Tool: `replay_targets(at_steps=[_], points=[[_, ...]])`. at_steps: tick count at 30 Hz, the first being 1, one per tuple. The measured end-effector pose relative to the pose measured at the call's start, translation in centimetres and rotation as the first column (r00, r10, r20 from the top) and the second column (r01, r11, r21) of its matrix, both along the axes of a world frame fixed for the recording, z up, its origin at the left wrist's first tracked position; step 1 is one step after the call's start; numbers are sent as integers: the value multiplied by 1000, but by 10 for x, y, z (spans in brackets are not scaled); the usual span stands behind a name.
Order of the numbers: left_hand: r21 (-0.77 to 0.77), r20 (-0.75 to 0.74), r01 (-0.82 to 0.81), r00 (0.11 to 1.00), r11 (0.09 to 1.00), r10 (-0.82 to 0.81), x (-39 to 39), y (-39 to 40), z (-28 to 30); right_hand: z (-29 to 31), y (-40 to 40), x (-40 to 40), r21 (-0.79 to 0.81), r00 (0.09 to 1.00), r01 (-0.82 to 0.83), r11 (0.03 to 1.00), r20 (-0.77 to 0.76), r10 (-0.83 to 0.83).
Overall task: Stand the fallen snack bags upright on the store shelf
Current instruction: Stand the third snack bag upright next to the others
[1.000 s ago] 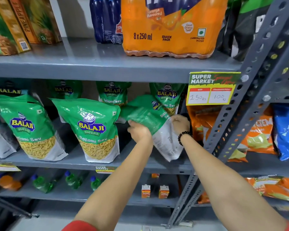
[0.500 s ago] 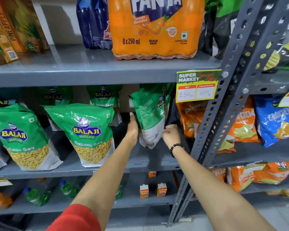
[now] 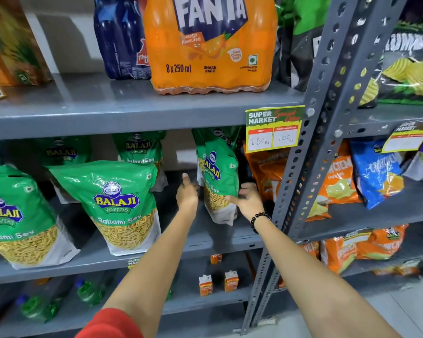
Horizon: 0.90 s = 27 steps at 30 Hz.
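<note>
A green Balaji Ratlami Sev snack bag (image 3: 219, 178) stands upright at the right end of the grey middle shelf (image 3: 213, 240), its front turned towards me. My right hand (image 3: 248, 200) grips its lower right edge, fingers across the front. My left hand (image 3: 187, 193) hovers just left of the bag, fingers apart, apart from it. Another green bag (image 3: 217, 135) stands behind it. Two more of the same bags (image 3: 125, 203) (image 3: 15, 215) stand upright further left, with others (image 3: 138, 150) in the back row.
A grey perforated post (image 3: 303, 167) rises right beside my right hand, with a yellow price tag (image 3: 274, 129) above. Orange chip bags (image 3: 337, 181) and a blue bag (image 3: 376, 172) fill the neighbouring bay. A Fanta pack (image 3: 210, 45) sits overhead; small juice cartons (image 3: 217, 284) below.
The bag went from tilted with its back showing to upright and facing front, further back on the shelf. My left hand has come off it.
</note>
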<state>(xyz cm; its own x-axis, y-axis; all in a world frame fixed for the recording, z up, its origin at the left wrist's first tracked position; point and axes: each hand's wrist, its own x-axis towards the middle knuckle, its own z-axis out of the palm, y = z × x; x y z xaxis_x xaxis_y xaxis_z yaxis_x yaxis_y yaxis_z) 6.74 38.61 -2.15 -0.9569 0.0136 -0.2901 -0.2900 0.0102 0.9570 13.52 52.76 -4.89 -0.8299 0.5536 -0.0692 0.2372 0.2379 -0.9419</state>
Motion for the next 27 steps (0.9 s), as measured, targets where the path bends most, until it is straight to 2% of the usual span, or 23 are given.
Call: replay_targets(at_steps=[5,8,11,13,16,19,23,27], points=[[38,24,13,1000,999,-14,-12,-2,6,3,10,2,-39,997,52,998,-59,-54],[45,17,40,999,998,-41,-21,-4,3,6,12,-4,28,959,283,959,12,-283],[16,27,94,995,995,-95,-22,-6,8,10,9,-5,-15,895,442,897,65,-441],[-28,-4,170,985,985,-170,-21,-6,11,10,4,-5,14,910,409,912,63,-409],[-103,-40,273,960,957,-278,-20,-2,14,4,2,-8,-6,961,277,961,0,-277],[-84,-56,328,941,941,-333,-16,5,18,2,6,-16,-53,985,168,984,-29,-170],[-42,-110,358,926,933,-360,-11,12,12,4,11,-17,-141,998,23,990,-53,-31],[0,-140,324,937,946,-321,-9,15,-1,4,8,-14,-89,996,1,996,-85,-9]])
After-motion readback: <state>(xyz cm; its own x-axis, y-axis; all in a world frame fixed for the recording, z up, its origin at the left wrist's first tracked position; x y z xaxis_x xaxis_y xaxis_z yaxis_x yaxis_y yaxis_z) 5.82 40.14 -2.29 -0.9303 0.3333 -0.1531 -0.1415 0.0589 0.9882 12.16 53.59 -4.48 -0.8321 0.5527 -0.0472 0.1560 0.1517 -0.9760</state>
